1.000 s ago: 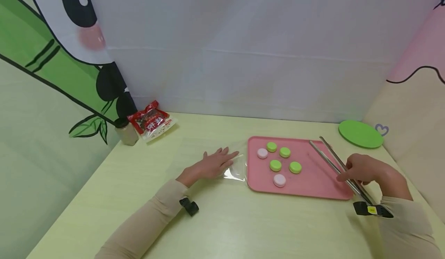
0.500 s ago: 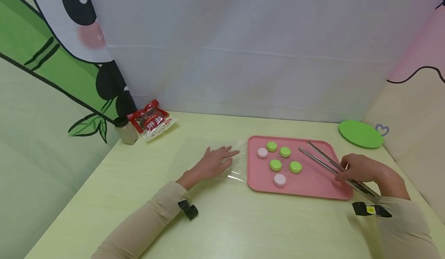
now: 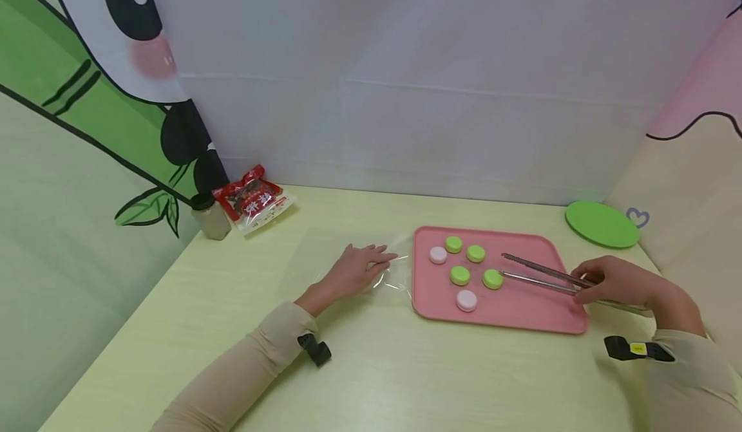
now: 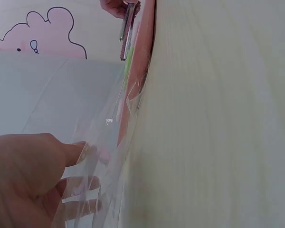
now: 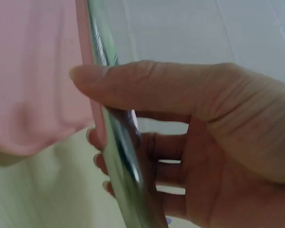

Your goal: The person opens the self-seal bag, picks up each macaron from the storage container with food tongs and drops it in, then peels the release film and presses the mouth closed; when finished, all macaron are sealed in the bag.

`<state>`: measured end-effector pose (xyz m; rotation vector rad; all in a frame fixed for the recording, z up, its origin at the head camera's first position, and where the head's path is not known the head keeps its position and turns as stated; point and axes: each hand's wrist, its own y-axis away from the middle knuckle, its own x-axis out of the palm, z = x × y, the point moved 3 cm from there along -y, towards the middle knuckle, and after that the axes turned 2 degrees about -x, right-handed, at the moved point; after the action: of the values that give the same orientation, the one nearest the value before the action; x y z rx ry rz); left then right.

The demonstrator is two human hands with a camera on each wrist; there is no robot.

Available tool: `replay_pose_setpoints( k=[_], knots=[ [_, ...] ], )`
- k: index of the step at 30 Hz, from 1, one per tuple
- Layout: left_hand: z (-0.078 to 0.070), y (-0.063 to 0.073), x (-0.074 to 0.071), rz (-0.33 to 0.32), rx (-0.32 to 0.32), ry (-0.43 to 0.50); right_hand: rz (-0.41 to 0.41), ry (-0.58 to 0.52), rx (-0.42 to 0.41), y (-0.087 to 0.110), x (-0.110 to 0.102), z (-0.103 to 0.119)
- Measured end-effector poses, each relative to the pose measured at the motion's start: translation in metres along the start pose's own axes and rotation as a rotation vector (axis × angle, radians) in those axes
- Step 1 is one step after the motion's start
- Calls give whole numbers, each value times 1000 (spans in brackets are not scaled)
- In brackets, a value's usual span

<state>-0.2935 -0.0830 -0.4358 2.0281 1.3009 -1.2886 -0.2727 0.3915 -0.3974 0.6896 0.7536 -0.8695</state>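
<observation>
Clear plastic bag (image 3: 396,286) touched by outspread left hand (image 3: 355,272), metal tongs (image 5: 126,164), aimed toward nine o'clock, gripped by right hand (image 3: 620,284)

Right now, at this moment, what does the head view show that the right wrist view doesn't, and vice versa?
Only the head view: the left hand on clear plastic film, four green pieces and two pale pink pieces, a red packet and a dark-lidded jar.

Only the right wrist view: three fingertips showing past the far side of the metal tongs.

Both: the right hand gripping those tongs, the pink tray and the table.
</observation>
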Motion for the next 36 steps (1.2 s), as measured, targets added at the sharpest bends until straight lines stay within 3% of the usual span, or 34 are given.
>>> replay_pose_setpoints(
  k=[3,14,23,30,36],
  knots=[
    [0,0,-1,-13,0,27,-15,-27,-47,-1,3,-2],
    [-2,-1,-2,-59,-32,17,-20,-5,-45,-7,9,5],
    [-4,-3,-5,-174,26,27,-23,-14,-64,-8,8,9],
    [-4,-1,-5,-182,6,98,-60,-17,-67,-8,7,4],
    [-5,-1,-5,-161,-24,85,-96,-4,-65,-6,5,-2]
  ],
)
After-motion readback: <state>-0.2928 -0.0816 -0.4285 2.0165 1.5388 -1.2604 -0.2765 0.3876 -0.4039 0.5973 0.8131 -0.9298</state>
